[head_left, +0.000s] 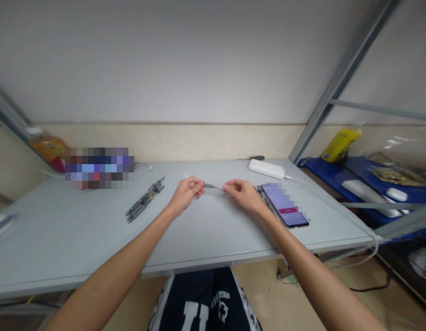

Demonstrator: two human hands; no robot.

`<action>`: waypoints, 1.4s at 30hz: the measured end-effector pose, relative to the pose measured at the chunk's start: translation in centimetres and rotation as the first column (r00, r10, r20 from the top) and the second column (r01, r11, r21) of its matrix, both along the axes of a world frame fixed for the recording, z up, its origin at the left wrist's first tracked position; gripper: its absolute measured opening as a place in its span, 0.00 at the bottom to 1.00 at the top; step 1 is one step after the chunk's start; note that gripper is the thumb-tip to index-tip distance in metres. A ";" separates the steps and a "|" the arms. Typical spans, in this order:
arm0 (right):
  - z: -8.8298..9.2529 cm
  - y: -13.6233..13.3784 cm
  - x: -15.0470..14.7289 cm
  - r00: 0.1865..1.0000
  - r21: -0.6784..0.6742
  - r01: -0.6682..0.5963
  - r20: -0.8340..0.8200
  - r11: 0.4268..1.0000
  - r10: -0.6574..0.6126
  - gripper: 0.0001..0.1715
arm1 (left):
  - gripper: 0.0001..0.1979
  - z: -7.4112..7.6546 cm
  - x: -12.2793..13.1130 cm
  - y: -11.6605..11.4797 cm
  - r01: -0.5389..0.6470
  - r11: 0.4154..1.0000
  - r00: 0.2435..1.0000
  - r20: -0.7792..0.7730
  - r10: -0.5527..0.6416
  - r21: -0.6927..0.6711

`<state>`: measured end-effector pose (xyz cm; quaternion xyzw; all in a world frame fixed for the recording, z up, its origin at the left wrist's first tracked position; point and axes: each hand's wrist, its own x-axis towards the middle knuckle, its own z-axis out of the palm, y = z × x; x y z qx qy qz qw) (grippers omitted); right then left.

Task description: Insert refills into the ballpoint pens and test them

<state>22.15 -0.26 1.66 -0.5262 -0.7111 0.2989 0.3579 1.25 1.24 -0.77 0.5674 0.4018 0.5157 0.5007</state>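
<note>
Between my two hands a slim grey pen (212,186) with a thin silver end stretches level above the table. My left hand (187,193) is closed in a pinch around its grey barrel. At the silver end, the fingertips of my right hand (243,193) are pinched together; any small part inside them is hidden. To the left of my left hand lies a bundle of grey pens (144,201), apparently tied round the middle. Just right of my right hand is a lit smartphone (284,207), with thin dark sticks partly showing along its left edge.
A white power strip (266,168) and a dark-handled screwdriver (256,158) lie at the back of the grey table (206,234). A bottle (49,146) and a blurred-out pile (99,168) occupy the back left. A white cable (323,195) crosses the right side near a metal frame.
</note>
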 end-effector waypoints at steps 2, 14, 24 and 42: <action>0.1 0.0 0.0 0.999 -0.081 -0.007 0.042 0.997 0.010 0.28 | 0.15 0.0 0.0 0.0 -0.006 1.000 1.000 0.008 0.006 -0.002; 0.2 0.1 0.0 0.984 -0.186 -0.019 -0.177 0.982 -0.015 0.21 | 0.15 -0.3 -0.3 0.4 -0.030 0.999 0.998 0.061 0.031 -0.017; 0.1 -0.1 -0.5 0.929 -0.020 0.010 -0.371 1.000 -0.017 0.24 | 0.18 0.5 -0.1 0.0 -0.101 0.992 0.991 0.079 0.107 -0.074; -0.3 -0.6 -0.6 0.927 0.127 -0.010 -0.371 0.992 0.057 0.15 | 0.22 0.6 -0.4 0.0 -0.356 0.926 0.922 -0.208 0.327 -0.122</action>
